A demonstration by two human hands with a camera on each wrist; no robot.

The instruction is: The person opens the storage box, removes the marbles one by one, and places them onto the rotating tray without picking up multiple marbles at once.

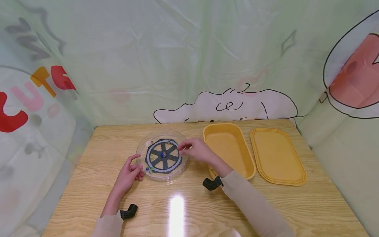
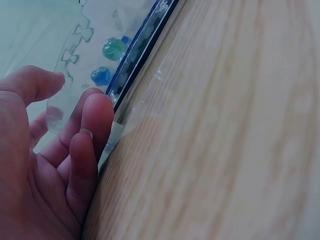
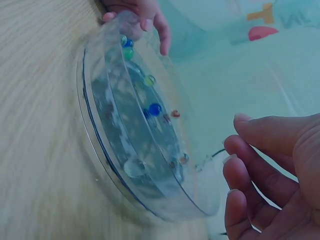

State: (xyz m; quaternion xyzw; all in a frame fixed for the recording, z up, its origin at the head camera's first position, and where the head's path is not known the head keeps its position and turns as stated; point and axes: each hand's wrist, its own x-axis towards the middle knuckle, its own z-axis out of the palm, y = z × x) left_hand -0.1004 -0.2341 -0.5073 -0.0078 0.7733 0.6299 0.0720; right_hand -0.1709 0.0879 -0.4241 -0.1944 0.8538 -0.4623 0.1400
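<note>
A round clear plastic dish [image 1: 165,176] stands on the wooden table, with a dark spoked wheel pattern showing at its base. Several glass marbles lie inside, among them a blue marble [image 3: 155,109], a green marble [image 2: 114,49] and a clear marble [image 3: 134,167]. At the dish's left side, my left hand [image 1: 128,176] holds the rim and wall with curved fingers. My right hand [image 1: 197,149] hovers over the dish's right edge. In the right wrist view its fingers are loosely bent, thumb and index apart, with nothing visible between them.
Right of the dish stands a deep yellow plastic box [image 1: 251,164], partly behind my right forearm. Farther right lies a flat yellow lid [image 1: 278,156]. A printed cloth [image 1: 133,65] hangs behind and beside the table [image 1: 148,214].
</note>
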